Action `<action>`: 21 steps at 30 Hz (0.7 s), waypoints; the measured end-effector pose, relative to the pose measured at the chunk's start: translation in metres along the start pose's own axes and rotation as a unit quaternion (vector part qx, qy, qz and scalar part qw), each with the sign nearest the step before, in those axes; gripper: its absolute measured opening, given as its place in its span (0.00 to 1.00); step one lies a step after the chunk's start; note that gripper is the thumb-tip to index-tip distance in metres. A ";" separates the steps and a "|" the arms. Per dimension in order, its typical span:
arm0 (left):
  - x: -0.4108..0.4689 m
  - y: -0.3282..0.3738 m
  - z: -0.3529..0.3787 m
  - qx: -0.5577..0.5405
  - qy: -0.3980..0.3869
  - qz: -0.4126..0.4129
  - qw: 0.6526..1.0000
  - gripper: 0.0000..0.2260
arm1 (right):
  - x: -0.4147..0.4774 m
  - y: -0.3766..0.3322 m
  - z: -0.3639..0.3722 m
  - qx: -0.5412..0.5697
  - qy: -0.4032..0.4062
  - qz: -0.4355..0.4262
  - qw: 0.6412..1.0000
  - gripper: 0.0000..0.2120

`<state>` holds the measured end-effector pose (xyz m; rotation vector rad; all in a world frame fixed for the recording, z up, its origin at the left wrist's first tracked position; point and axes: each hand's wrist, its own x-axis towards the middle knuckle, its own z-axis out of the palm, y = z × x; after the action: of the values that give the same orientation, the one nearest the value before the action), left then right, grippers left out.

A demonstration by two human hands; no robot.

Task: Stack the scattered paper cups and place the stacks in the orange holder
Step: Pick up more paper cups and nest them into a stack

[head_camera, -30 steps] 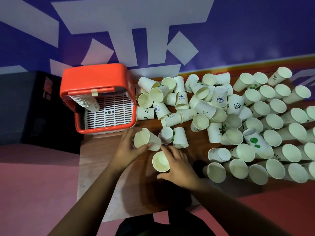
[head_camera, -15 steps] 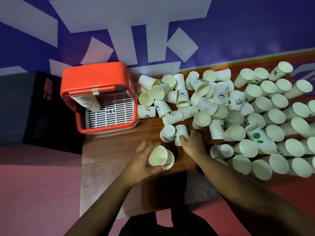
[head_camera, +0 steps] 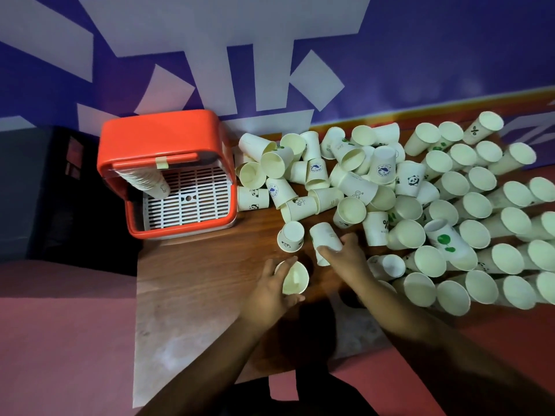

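On the table (head_camera: 204, 271), the R hand (head_camera: 348, 258) has just grabbed a new cup (head_camera: 322, 235) for the stack (head_camera: 295, 280) the L hand (head_camera: 268, 294) holds.

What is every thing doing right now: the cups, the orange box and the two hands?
orange holder: open at the front
cup stack: inside the holder, leaning at its left side
left hand: gripping the nested cups
nested cups: held, mouth facing up
right hand: gripping a single cup
single cup: tilted, not stacked yet
loose cups: scattered on the table, many on their sides
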<state>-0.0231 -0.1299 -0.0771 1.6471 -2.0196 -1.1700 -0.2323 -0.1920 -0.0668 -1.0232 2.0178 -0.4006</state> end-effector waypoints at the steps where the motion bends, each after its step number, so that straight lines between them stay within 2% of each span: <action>1: 0.002 0.003 0.002 -0.009 -0.002 -0.007 1.000 0.37 | -0.008 0.001 -0.008 0.017 0.005 -0.013 1.000 0.29; 4: 0.009 0.015 -0.005 -0.045 -0.053 -0.005 0.998 0.47 | -0.029 -0.002 -0.032 0.072 0.036 -0.061 0.995 0.33; 6: 0.015 0.014 -0.019 -0.099 -0.092 -0.018 0.991 0.51 | -0.041 -0.007 -0.048 0.087 0.048 -0.103 0.990 0.33; 9: 0.032 -0.005 -0.045 -0.118 -0.068 -0.050 0.989 0.41 | -0.060 -0.017 -0.065 0.034 0.028 -0.192 0.980 0.29; 11: 0.048 -0.013 -0.058 -0.083 -0.021 -0.060 0.995 0.34 | -0.070 -0.019 -0.068 -0.052 -0.001 -0.264 0.963 0.31; 13: 0.063 -0.008 -0.065 -0.040 0.004 -0.035 0.999 0.28 | -0.076 -0.015 -0.062 -0.130 -0.019 -0.314 0.940 0.35; 16: 0.087 0.011 -0.070 0.038 -0.005 0.033 0.999 0.30 | -0.077 -0.013 -0.048 -0.206 -0.033 -0.367 0.907 0.39; 18: 0.102 0.020 -0.069 0.078 -0.028 0.054 0.995 0.34 | -0.072 -0.010 -0.038 -0.242 -0.045 -0.382 0.891 0.41; 21: 0.116 0.018 -0.061 0.116 -0.035 0.077 0.990 0.36 | -0.062 -0.002 -0.021 -0.288 -0.054 -0.403 0.867 0.41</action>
<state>-0.0301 -0.2601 -0.0560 1.5345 -2.3567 -0.9824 -0.2272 -0.1469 -0.0201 -2.2214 1.5351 -0.1384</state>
